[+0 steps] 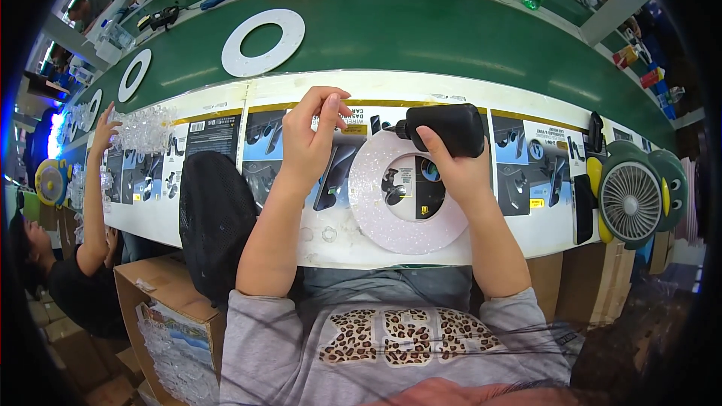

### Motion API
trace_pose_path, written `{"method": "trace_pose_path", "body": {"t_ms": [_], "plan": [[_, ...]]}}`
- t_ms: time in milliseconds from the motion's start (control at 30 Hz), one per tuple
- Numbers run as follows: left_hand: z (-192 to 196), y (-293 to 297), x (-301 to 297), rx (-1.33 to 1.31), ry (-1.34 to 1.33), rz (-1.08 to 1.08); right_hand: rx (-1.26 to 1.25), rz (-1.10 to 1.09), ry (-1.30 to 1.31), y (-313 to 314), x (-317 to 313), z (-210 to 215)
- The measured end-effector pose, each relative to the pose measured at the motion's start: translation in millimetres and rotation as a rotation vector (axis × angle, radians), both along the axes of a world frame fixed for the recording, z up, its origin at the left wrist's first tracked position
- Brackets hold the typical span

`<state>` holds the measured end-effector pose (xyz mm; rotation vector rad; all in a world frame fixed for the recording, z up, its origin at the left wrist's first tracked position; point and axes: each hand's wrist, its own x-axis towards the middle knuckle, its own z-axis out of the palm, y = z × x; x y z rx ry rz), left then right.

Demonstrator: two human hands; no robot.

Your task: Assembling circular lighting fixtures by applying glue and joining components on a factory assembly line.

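Note:
My right hand (457, 169) grips a black squeeze bottle (442, 129) laid sideways, its nozzle pointing left over the top edge of a white sparkly ring (376, 210). The ring lies flat on the white bench strip in front of me. My left hand (310, 135) hovers just left of the nozzle with thumb and fingertips pinched together; whether a small piece sits between them cannot be told.
A black mesh bag (214, 222) hangs at the bench edge to my left. A green desk fan (635, 195) stands at right. Plain white rings (263, 41) lie on the green conveyor. A co-worker's arm (94, 195) reaches up at left beside clear crystal pieces (143, 129). Cardboard boxes (162, 308) sit below.

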<state>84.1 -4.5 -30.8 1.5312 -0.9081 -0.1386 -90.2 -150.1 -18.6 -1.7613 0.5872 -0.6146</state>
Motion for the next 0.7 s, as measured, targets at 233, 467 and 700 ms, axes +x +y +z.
{"method": "trace_pose_path", "body": {"t_ms": [233, 467, 700], "plan": [[-0.5, 0.5, 0.7, -0.006, -0.005, 0.002, -0.044, 0.033, 0.041, -0.1, 0.3, 0.5], [-0.5, -0.4, 0.4, -0.003, -0.011, -0.009, -0.056, 0.048, 0.025, -1.2, 0.3, -4.4], [-2.0, -0.9, 0.8, 0.001, -0.007, -0.016, -0.025, 0.051, 0.061, -0.9, 0.5, -2.2]]}}
